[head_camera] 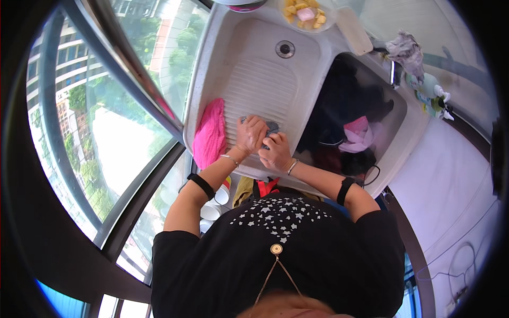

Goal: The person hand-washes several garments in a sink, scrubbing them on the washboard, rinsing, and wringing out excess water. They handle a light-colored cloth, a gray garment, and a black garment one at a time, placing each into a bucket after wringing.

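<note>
Both hands work close together over the ribbed washboard [260,85] of a pale laundry sink. My left hand [251,133] is closed on a small dark grey cloth [272,128]. Pressed against the same cloth, my right hand [277,151] grips its near side with bent fingers. Much of the cloth is hidden under the hands, so its kind cannot be told. A bright pink textured cloth [210,133] hangs over the sink's left rim beside my left hand. To the right, the deep basin [397,115] holds dark clothing [342,91] in water, with a pink-and-white cloth [360,135] on top.
A metal drain [285,49] lies at the washboard's far end. On the back ledge sit a bowl of yellow pieces and a pink block [305,15], and a whitish slab [354,31]. A crumpled grey rag [405,51] covers the faucet area, near pump bottles [431,95]. Windows line the left.
</note>
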The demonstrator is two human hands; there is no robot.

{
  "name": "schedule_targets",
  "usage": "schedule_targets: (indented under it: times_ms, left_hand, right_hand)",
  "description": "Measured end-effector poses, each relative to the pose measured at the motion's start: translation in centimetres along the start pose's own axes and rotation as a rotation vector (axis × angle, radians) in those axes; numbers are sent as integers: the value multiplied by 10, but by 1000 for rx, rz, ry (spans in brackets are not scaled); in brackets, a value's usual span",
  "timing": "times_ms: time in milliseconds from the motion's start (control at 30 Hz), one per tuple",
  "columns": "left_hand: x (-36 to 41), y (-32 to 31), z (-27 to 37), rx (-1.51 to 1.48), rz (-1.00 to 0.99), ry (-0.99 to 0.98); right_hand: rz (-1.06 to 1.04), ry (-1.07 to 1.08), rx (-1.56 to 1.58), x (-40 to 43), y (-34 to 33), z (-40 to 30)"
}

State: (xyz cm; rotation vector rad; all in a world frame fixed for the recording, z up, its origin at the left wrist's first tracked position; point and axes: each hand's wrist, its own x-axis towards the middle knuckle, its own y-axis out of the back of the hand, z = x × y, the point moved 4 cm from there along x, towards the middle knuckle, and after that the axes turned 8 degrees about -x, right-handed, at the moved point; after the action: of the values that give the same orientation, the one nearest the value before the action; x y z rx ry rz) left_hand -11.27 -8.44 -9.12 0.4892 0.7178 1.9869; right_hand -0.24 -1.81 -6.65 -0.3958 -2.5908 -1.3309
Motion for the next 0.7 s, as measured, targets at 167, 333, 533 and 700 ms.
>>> schedule_targets:
  times_ms: [167, 333, 533, 700]
  left_hand:
    - [7, -4, -4, 11, -69, -24]
    - [13, -1, -3, -38, -85, -12]
    - [4, -9, -12, -34, -17, 18]
    - [34, -1, -16, -232, -195, 608]
  right_hand:
    - [-50, 11, 11, 2, 1, 5]
    - [-50, 18, 18, 5, 3, 3]
    - [2, -50, -29, -3, -3, 2]
    - [84, -665, 276, 16, 18, 20]
